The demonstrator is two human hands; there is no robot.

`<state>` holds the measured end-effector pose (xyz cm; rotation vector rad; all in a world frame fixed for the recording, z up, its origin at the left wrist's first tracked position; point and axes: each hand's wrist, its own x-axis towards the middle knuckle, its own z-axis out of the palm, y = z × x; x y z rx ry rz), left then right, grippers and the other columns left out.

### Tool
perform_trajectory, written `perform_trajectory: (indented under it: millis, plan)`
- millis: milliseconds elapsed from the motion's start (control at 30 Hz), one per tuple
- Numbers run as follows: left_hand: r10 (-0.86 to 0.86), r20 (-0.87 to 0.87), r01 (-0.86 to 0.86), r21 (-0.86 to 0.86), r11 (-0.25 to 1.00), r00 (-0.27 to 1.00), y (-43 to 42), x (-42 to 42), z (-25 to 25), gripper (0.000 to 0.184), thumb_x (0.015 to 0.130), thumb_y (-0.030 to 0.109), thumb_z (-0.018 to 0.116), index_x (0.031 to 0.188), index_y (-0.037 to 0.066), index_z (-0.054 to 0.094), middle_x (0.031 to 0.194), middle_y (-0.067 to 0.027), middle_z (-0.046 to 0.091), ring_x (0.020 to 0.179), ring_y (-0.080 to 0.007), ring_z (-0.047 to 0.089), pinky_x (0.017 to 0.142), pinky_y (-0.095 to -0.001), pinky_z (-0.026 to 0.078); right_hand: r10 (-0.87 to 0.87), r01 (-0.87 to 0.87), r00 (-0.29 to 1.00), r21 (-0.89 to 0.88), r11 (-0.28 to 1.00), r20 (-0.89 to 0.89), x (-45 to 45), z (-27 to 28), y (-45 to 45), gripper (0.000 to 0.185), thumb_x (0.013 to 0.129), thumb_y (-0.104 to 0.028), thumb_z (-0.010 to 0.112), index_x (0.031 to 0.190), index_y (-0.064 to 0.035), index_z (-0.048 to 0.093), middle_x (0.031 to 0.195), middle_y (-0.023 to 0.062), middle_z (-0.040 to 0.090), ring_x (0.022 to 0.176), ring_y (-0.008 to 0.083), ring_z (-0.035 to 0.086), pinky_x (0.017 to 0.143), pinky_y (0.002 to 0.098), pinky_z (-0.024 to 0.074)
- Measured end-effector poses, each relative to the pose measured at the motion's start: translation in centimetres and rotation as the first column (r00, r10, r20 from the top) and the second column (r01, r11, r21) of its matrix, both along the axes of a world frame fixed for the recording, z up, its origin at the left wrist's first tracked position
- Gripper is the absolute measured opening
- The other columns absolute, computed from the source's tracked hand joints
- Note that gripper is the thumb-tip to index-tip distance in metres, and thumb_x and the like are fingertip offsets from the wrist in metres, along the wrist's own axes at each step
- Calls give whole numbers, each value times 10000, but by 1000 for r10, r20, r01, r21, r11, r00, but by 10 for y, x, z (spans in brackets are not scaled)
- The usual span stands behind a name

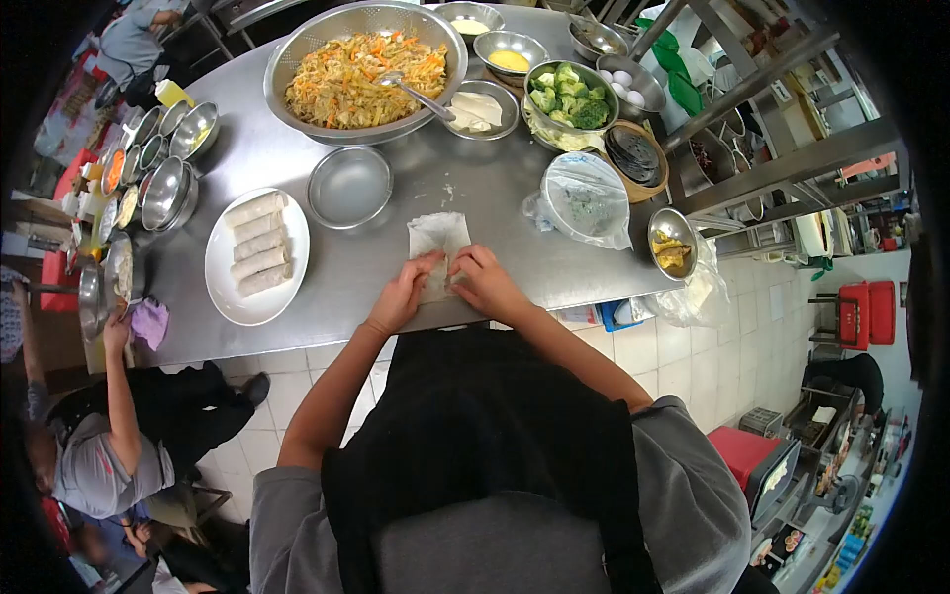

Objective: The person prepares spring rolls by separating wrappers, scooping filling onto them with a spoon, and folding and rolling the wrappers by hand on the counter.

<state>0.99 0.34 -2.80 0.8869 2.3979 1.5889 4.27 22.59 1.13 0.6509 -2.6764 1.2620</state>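
Note:
A pale, thin spring roll wrapper point(438, 230) lies on the steel table in front of me, its near part folded in. My left hand point(403, 288) has its fingers closed on the wrapper's left side. On the other side my right hand point(485, 283) pinches the wrapper with curled fingers. What is inside the fold is hidden by my fingers. To the left, several rolled spring rolls point(260, 245) lie in a row on a white oval plate point(224, 297). Just beyond my hands stands a round metal bowl point(350, 187) with a little clear liquid.
A large colander point(282, 79) of shredded vegetables point(361, 79) stands at the back with a spoon in it. Bowls of broccoli point(572, 97), eggs point(629, 89) and a plastic-covered bowl point(586, 193) sit to the right. At the left, another person's hand point(117, 332) touches a pan.

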Motion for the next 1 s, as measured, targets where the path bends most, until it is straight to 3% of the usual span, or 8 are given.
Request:
perform_trajectory:
  millis: [67,167,267,367,467,667,867,1000]
  plan:
    - [23,18,-24,69,997,1000,2,-3,-1,209,931,-1,574,1128,47,523,1414,-147,536,1295,-381,528,1049,-415,481,42,-41,999,38,998,-12,2,1,2,325,757,-48,759,1042,-98,612,1118,114,533,1086,339,522,937,426,470]
    - [29,-131,-29,2,1000,991,4,-8,11,166,877,25,665,1031,69,620,1358,-112,515,1204,-321,578,992,-418,496,61,-58,998,84,995,-26,3,6,2,348,773,-46,732,1098,-122,635,1107,102,537,1069,331,527,922,416,478]
    - [64,-346,-147,-219,965,936,1,-5,21,93,827,64,720,910,79,681,1216,-84,564,1058,-272,591,896,-402,505,94,-90,995,145,985,-23,3,3,3,374,777,-45,715,1135,-127,642,1086,91,549,1052,324,534,913,414,483]
    - [6,-359,-117,-287,951,933,-3,-6,21,126,800,123,756,914,103,706,1155,-69,583,988,-275,583,852,-409,492,92,-88,995,105,991,-29,3,-3,1,354,780,-47,706,1121,-116,640,1063,82,559,1040,318,538,915,411,481]
    - [-32,-291,-59,-298,953,956,-4,-3,25,217,775,184,782,964,121,699,1136,-49,601,1036,-290,582,898,-418,489,96,-96,995,71,993,4,2,-6,1,329,778,-52,712,1093,-96,627,1051,84,565,1035,321,541,922,411,478]
    - [-169,-315,41,-375,926,934,-11,2,44,440,727,254,838,1066,78,620,1287,-82,562,1181,-328,551,972,-428,482,195,-198,977,31,980,92,5,14,8,291,782,-71,726,1044,-69,598,1101,90,556,1076,329,530,945,415,475]
    - [-212,-325,85,-366,927,922,-14,3,38,425,720,267,850,970,58,578,1345,-119,533,1226,-362,522,1009,-443,461,271,-253,962,255,933,-39,4,3,11,264,808,-141,719,1024,-44,602,1101,92,554,1080,318,531,948,400,479]
    - [-172,-332,48,-351,935,927,-11,8,35,413,727,258,846,973,56,585,1338,-122,537,1229,-358,521,1012,-442,459,246,-202,963,306,930,-110,5,-11,8,247,814,-148,695,1020,-44,607,1086,91,566,1069,308,541,942,397,483]
